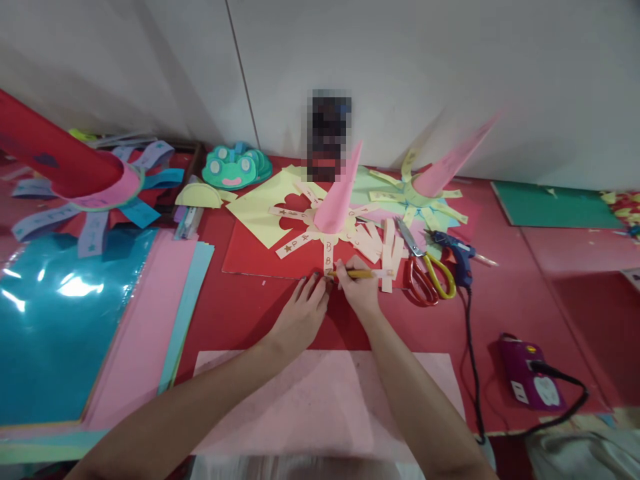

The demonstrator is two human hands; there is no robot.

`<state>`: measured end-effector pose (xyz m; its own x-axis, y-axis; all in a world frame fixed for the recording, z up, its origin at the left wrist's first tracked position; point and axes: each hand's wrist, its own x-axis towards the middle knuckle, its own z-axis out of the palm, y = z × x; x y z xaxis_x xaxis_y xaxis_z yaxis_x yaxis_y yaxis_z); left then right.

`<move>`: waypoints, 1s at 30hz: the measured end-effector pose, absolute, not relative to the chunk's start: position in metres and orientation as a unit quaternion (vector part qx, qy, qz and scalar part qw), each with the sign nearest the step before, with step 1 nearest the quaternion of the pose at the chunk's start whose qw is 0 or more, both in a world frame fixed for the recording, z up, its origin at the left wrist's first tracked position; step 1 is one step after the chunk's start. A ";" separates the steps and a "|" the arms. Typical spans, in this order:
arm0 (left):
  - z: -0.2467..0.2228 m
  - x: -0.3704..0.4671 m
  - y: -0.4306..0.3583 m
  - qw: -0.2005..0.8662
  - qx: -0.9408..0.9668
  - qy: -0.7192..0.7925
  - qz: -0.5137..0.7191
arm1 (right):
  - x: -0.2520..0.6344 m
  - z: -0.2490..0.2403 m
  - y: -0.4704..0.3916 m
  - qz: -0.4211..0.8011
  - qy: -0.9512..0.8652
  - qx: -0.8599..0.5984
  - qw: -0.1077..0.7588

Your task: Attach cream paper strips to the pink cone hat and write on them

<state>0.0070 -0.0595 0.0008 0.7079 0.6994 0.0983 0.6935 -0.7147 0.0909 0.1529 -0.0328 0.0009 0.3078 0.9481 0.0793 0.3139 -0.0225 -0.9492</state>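
Observation:
My right hand [359,288] is closed round a yellow pencil [361,273], whose tip touches a cream paper strip [328,256] marked with letters. My left hand [306,305] lies with its fingers spread beside the strip's lower end. The strip belongs to a ring of lettered strips round a pink paper cone [336,203], which stands upright on red and yellow sheets. Loose cream strips [390,253] lie to the right of the cone.
Scissors [424,272] and a blue glue gun [457,257] lie to the right, its cord trailing frontward near a purple box [531,375]. Another pink cone [450,163] stands behind. Coloured sheets [145,320] and a red paper tube [65,153] are at left.

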 end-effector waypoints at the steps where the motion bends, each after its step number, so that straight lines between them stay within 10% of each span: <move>1: 0.001 0.007 -0.060 0.024 0.924 0.377 0.061 | 0.153 0.000 -0.033 0.322 -0.496 -0.637 0.494; 30: -0.001 0.007 -0.060 0.025 0.923 0.379 0.062 | 0.154 0.000 -0.031 0.283 -0.494 -0.657 0.494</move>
